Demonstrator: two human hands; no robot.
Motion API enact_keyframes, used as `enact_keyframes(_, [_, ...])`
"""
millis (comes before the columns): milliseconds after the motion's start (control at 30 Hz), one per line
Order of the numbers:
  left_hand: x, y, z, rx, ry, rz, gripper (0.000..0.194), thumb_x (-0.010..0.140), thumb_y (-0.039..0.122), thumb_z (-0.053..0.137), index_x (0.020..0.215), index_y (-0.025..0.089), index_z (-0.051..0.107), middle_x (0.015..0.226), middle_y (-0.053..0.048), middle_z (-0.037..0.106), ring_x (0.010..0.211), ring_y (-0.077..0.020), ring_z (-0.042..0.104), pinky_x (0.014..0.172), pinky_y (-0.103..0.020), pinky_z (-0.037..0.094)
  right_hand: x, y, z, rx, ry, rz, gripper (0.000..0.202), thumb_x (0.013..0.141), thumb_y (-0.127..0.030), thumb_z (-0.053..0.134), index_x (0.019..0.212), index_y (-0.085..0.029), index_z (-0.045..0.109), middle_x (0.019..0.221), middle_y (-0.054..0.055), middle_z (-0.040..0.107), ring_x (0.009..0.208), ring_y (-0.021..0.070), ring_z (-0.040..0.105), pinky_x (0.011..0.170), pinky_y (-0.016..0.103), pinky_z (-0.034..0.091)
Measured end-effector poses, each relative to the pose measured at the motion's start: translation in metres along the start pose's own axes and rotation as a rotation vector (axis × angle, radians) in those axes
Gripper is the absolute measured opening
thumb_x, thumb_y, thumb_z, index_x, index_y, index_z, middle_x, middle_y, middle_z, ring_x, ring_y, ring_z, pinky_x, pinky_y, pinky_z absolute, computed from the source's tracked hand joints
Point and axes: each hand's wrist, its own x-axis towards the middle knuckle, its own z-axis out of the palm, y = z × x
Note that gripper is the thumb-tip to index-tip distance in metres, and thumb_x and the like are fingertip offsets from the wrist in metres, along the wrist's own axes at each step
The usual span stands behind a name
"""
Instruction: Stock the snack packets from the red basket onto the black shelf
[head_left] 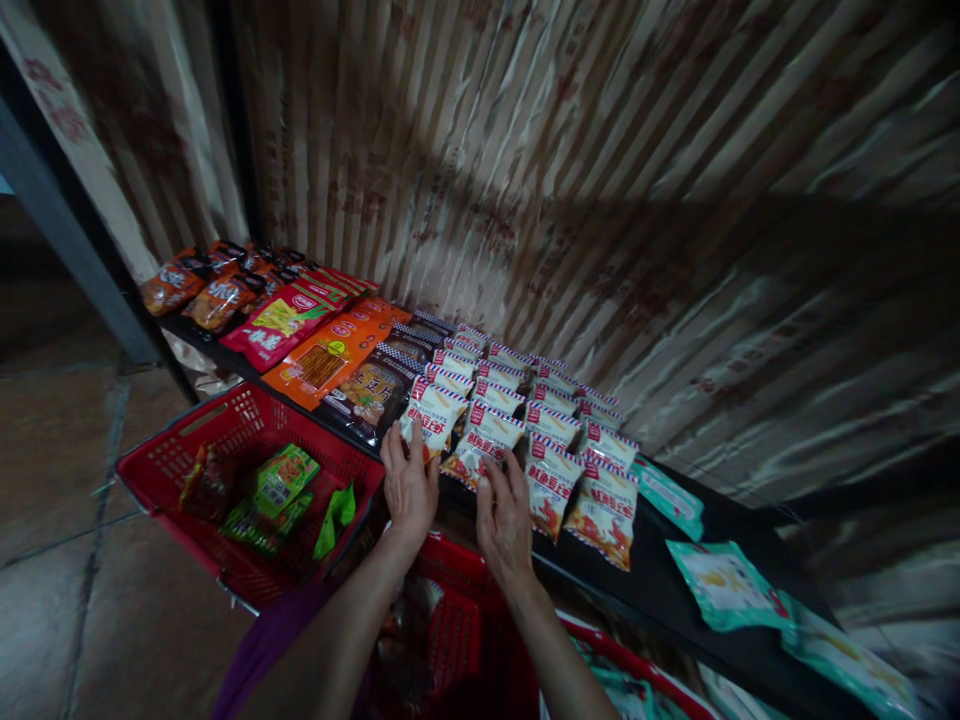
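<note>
Evidently we touch the near ends of two neighbouring white packets point(484, 432) with left hand point(410, 485) and right hand point(505, 515), each grip loosely apart.

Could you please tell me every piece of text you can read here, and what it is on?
"土豆片": dark flat plastic packet.
"豆上虾", apparently, after unclear characters: white puffy plastic packets.
All other print is too small or blurred, including on the flat orange plastic packet and creased beige sheeting.
</note>
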Motion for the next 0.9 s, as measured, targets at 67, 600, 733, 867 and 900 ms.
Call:
enact_keyframes(67, [0.001,0.000,0.001,-0.016,0.018,-0.007,0.062,0.084,0.020,0.056,0.141,0.019,0.033,0.138,-0.018,0.036,0.130,-0.0324,0.032,0.102,-0.048,0.039,-0.008,0.000,0.000,0.012,-0.005,0.000,0.033,0.093,-0.029,0.039,0.119,-0.017,0.056,0.139,0.016,0.042,0.129,0.0275,0.041,0.101,0.054,0.039])
enact_keyframes(600, [-0.005,0.004,-0.001,-0.040,0.004,-0.032,0.066,0.082,0.025,0.059,0.141,0.018,0.032,0.148,-0.019,0.021,0.136,-0.0365,0.021,0.105,-0.052,0.034,-0.033,0.001,-0.004,-0.031,-0.064,0.081,0.039,0.094,-0.033,0.036,0.123,-0.016,0.055,0.143,0.018,0.038,0.132,0.0272,0.036,0.105,0.054,0.033])
enact_keyframes(733, [-0.008,0.004,-0.003,-0.055,-0.019,-0.038,0.068,0.080,0.022,0.060,0.142,0.017,0.031,0.147,-0.021,0.020,0.137,-0.0366,0.021,0.106,-0.052,0.033,-0.038,-0.001,-0.006,-0.013,-0.072,0.093,0.039,0.094,-0.034,0.036,0.123,-0.016,0.054,0.143,0.017,0.038,0.134,0.0267,0.034,0.106,0.054,0.033])
enact_keyframes(867, [-0.010,0.002,-0.003,-0.090,-0.025,-0.031,0.063,0.082,0.020,0.057,0.140,0.016,0.034,0.146,-0.021,0.020,0.137,-0.0363,0.021,0.106,-0.052,0.032,-0.046,-0.003,-0.006,-0.003,-0.086,0.092,0.038,0.094,-0.033,0.037,0.124,-0.016,0.054,0.143,0.017,0.037,0.134,0.0271,0.033,0.105,0.054,0.034])
enact_keyframes(900, [-0.010,0.002,-0.002,-0.102,-0.021,-0.029,0.062,0.082,0.020,0.057,0.140,0.017,0.035,0.146,-0.020,0.020,0.137,-0.0360,0.022,0.106,-0.052,0.032,-0.048,-0.003,-0.006,0.002,-0.095,0.089,0.038,0.094,-0.032,0.037,0.124,-0.016,0.054,0.144,0.016,0.036,0.135,0.0270,0.032,0.105,0.054,0.035])
